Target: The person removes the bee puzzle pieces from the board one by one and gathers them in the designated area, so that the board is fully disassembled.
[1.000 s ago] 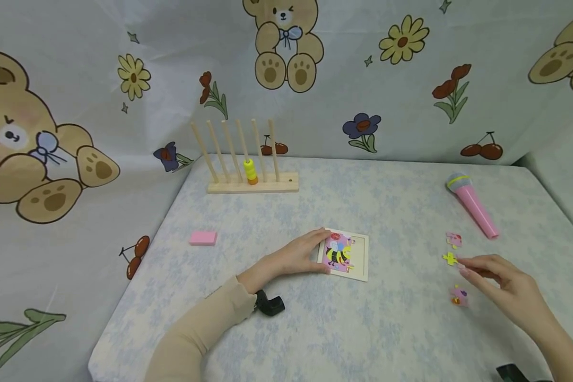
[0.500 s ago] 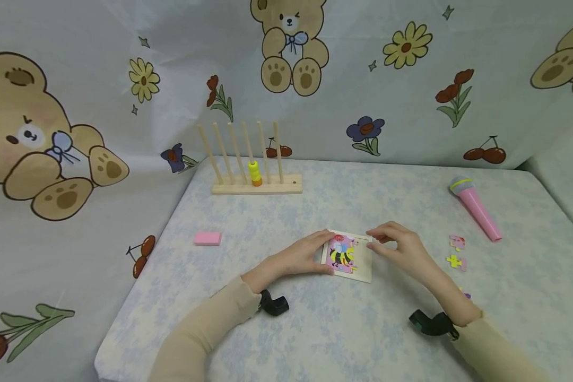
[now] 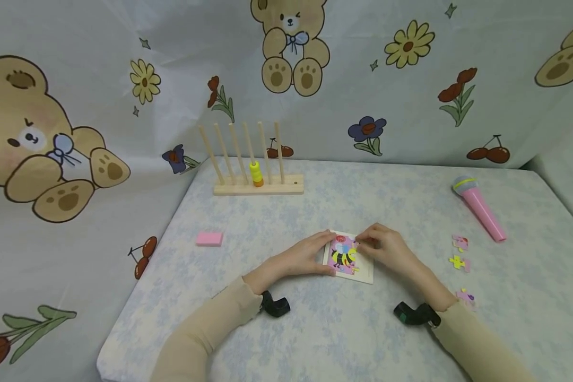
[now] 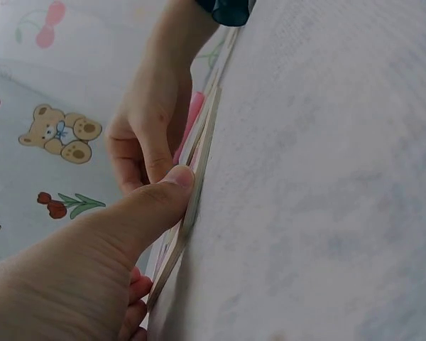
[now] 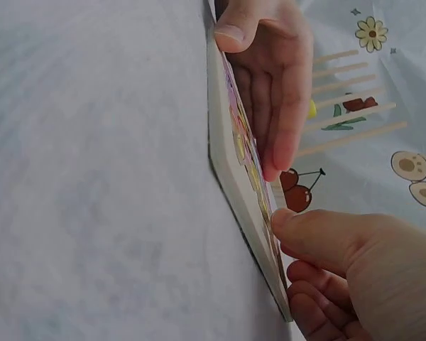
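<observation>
A light wooden puzzle tray (image 3: 366,274) lies mid-table with a bee picture (image 3: 344,257) of joined pieces over its left and middle; its right strip shows bare wood. My left hand (image 3: 302,258) grips the tray's left side, thumb at the near edge and fingers at the far edge. At the tray's upper right, my right hand (image 3: 387,247) has bent fingers, with the thumb tip touching the picture's edge in the right wrist view. Whether a piece is between those fingertips is hidden. Loose jigsaw pieces lie to the right: one pink (image 3: 460,243), one yellow and pink (image 3: 458,262), one purple-pink (image 3: 465,297).
A pink toy microphone (image 3: 479,208) lies at the right. Far left stands a wooden peg rack (image 3: 259,184) with yellow and orange beads (image 3: 255,174) on one peg. A pink block (image 3: 209,239) sits left of my left hand. A bear-patterned cloth (image 3: 324,132) hangs behind.
My right hand has left the loose pieces at the right and come left to the tray's upper right. Several loose pieces lie where they were. My left hand has kept its hold.
</observation>
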`<move>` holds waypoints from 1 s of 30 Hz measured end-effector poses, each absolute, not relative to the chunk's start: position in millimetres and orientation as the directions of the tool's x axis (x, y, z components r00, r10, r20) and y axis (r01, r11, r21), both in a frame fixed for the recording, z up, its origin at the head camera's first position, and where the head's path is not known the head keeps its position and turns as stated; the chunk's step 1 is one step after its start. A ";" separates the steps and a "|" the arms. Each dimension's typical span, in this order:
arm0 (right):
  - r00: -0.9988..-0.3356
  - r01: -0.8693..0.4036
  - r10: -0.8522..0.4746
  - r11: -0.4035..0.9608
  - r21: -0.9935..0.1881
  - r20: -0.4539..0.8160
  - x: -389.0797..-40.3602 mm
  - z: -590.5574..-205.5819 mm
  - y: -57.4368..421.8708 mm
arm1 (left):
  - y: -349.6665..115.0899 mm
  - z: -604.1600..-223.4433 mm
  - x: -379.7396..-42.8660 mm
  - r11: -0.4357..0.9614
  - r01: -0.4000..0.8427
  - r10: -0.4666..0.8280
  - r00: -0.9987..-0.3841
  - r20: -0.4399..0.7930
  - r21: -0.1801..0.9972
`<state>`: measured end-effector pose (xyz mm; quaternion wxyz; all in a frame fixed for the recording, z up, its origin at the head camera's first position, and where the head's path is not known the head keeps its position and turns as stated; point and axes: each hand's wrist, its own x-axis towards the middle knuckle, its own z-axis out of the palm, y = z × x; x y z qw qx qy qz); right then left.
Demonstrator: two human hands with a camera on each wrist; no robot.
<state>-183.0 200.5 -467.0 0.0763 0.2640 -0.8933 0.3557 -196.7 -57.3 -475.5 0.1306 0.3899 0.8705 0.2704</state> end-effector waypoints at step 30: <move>-0.830 -0.557 -0.388 0.615 -0.558 0.401 -188.3 -476.6 199.8 | -57.2 -475.3 -195.1 0.555 0.605 0.747 -0.664 -0.023 0.570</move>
